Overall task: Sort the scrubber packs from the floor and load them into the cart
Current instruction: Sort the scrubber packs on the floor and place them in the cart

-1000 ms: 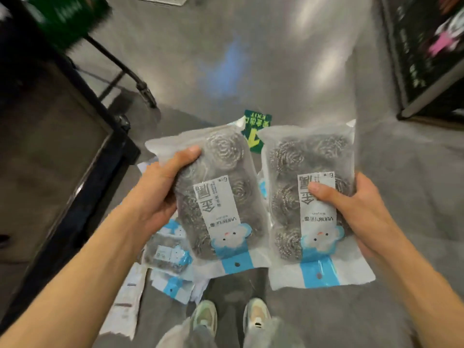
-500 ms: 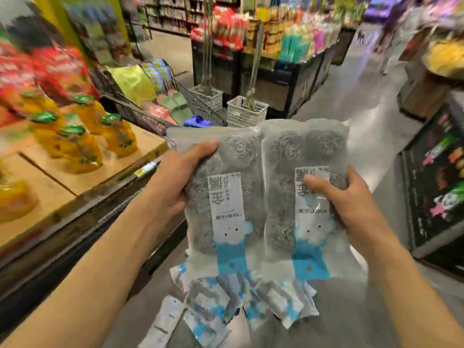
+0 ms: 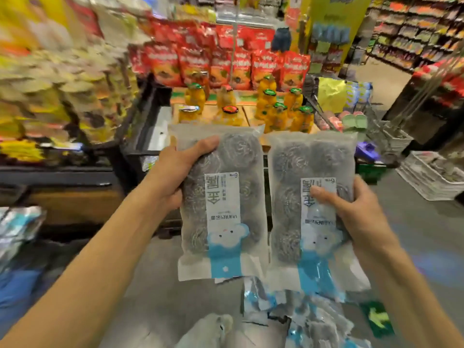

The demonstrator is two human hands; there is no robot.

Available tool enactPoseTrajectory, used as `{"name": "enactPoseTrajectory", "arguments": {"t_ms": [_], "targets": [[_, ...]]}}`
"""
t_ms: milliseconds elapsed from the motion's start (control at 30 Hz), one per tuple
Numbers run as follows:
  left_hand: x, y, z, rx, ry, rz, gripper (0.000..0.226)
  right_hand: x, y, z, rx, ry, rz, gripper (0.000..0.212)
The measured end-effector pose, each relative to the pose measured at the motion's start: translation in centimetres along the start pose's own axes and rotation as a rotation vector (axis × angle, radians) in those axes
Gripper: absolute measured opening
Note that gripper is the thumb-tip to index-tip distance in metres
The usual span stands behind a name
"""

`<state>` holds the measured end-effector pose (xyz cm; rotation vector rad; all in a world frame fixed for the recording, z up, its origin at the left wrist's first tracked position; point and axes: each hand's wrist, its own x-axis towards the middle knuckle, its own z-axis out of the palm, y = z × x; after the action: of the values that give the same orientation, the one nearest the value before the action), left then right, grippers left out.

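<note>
I hold two clear packs of steel-wool scrubbers upright in front of me, side by side and slightly apart. My left hand (image 3: 175,172) grips the left scrubber pack (image 3: 223,209) at its left edge. My right hand (image 3: 351,209) grips the right scrubber pack (image 3: 301,172) at its right edge, thumb across the white label. Both packs have blue-and-white printed bottoms. Several more scrubber packs (image 3: 301,317) lie blurred on the grey floor below them. The wire cart (image 3: 356,121), with yellow, pink and green goods inside, stands ahead to the right.
A low display stand (image 3: 216,111) with orange jars and red bags stands straight ahead. Dark shelving (image 3: 62,177) runs along the left. A white basket (image 3: 431,177) sits on the floor at right. A green floor sticker (image 3: 376,317) lies at lower right.
The view has swung left and up, from the floor to the display stand and cart. Both packs stay in my hands and have drawn slightly apart.
</note>
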<state>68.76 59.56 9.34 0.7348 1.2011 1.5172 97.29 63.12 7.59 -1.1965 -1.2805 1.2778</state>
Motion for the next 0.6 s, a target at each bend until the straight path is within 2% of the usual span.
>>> {"name": "enactPoseTrajectory", "arguments": {"t_ms": [67, 200, 300, 400, 600], "targets": [[-3.9, 1.3, -5.4, -0.007, 0.17, 0.01, 0.053, -0.7, 0.1, 4.8, 0.008, -0.135, 0.016, 0.054], [-12.0, 3.9, -15.3, -0.002, 0.47, 0.095, 0.025, -3.6, -0.6, 15.4, 0.005, -0.422, 0.034, 0.053], [-18.2, 5.6, -21.9, -0.012, 0.635, 0.154, 0.016, -6.8, -1.0, 23.4, -0.001, -0.603, 0.028, 0.052], [-24.5, 7.0, -28.6, -0.056, 0.779, 0.169, 0.018, -11.2, -1.3, 31.4, -0.021, -0.767, 0.029, 0.058], [-36.3, 9.7, -42.2, -0.148, 1.031, 0.212, 0.04, -20.8, -0.9, 46.6, -0.062, -0.968, -0.005, 0.049]]}}
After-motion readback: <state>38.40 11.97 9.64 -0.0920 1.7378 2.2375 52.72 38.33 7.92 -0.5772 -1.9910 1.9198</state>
